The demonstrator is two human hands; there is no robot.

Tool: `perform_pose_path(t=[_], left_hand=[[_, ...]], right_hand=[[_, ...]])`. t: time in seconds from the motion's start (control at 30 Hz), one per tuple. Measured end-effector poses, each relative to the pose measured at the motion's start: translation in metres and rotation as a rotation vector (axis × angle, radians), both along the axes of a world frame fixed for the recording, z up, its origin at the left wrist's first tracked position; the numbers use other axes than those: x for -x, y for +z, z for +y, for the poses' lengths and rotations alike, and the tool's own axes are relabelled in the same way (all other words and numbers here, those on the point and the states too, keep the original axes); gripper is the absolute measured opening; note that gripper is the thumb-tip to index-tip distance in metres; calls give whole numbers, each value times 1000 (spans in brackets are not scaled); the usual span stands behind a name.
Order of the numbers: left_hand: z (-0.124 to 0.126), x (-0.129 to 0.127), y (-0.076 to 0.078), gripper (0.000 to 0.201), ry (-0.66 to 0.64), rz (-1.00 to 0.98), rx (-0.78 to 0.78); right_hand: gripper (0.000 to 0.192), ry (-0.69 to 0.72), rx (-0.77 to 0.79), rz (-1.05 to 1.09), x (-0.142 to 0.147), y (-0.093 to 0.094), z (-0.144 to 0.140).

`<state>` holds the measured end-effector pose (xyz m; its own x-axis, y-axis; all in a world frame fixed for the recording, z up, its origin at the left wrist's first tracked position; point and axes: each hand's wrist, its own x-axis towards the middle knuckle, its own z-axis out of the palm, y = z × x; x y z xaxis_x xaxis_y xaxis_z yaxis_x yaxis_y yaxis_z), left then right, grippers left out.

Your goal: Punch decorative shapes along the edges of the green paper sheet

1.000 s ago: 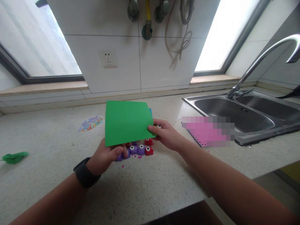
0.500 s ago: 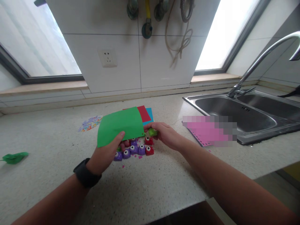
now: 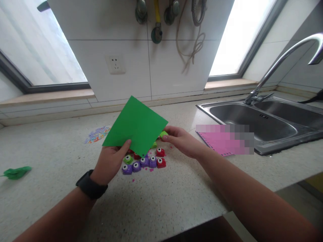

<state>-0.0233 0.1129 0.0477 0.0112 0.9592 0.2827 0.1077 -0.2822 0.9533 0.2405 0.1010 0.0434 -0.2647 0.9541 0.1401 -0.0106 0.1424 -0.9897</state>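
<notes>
There it was, the green paper sheet (image 3: 136, 126), smooth, bright and plain, raised over the speckled countertop (image 3: 101, 215) and turned so one corner pointed up toward the wall and another down at the row of punches! A tiny dark mark showed near that lower corner; hole or shadow, it was too small to tell. The left hand (image 3: 109, 165) had the sheet gripped by its near-left corner, thumb flat on top, fingers tucked beneath. Over on the other side, the right hand (image 3: 183, 142) was closed around a lime-green craft punch (image 3: 163, 135), thumb and fingers on it, just beside the sheet's right corner.

Below, purple craft punches (image 3: 144, 162) stood in line with a red punch (image 3: 160, 163) at the end, white buttons up, pink paper bits (image 3: 151, 170) scattered beside them.

And the containers: a two-basin steel sink (image 3: 252, 117) sat off to the right, dark overflow slots in its larger basin's back wall. Near its edge lay a pink sheet (image 3: 214, 139), holes along one side, partly blurred by blocks.
</notes>
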Motion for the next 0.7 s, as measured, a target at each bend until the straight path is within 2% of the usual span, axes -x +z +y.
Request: perform_pose_path(t=[0.13,0.23,0.3,0.37,0.47,0.57,0.7], left_hand=[[2,3,5,29,41,188,86],[2,8,2,41,76,309,156],[4,8,-3,37,65,216,175],[7,6,-8,28,10,-10,189],[8,-1,-12,43,-48,-299,168],[4,-8,-7,51,-57,-402,181],[-4,-16,0,46,-22,-476,196]], right_hand=[[31,-110,13,3,0,-1,1],[33,-165,-6,50,0,1,1],[35,-187,19,92,0,4,0],[38,-208,47,120,2,8,-2],[44,-202,51,169,4,13,-5],[41,-173,44,171,4,10,-4],[32,-152,56,135,2,4,-1]])
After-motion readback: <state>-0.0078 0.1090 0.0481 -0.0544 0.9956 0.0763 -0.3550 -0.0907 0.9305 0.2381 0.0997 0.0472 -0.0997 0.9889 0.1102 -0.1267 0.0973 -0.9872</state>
